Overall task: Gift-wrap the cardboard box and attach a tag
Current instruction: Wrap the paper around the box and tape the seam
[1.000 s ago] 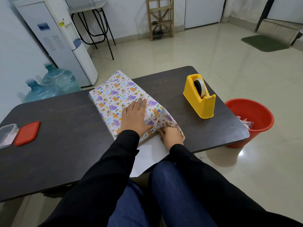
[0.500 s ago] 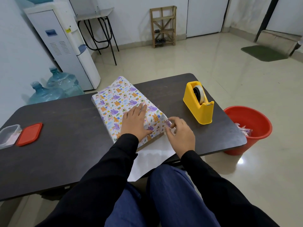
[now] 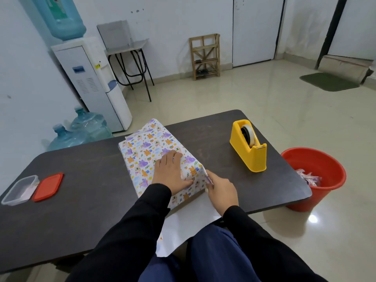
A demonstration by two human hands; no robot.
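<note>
Box half wrapped on the smooth, dark, round-cornered bench.
Nearest, the white underside of the cartoon-print wrapping paper droops limply off the bench edge. Just beyond, the right hand pinches a creased fold at the near right corner of the rectangular cardboard box. The left hand lies flat on the box top, fingers straight. Right of the box stands a blocky yellow plastic tape dispenser.
</note>
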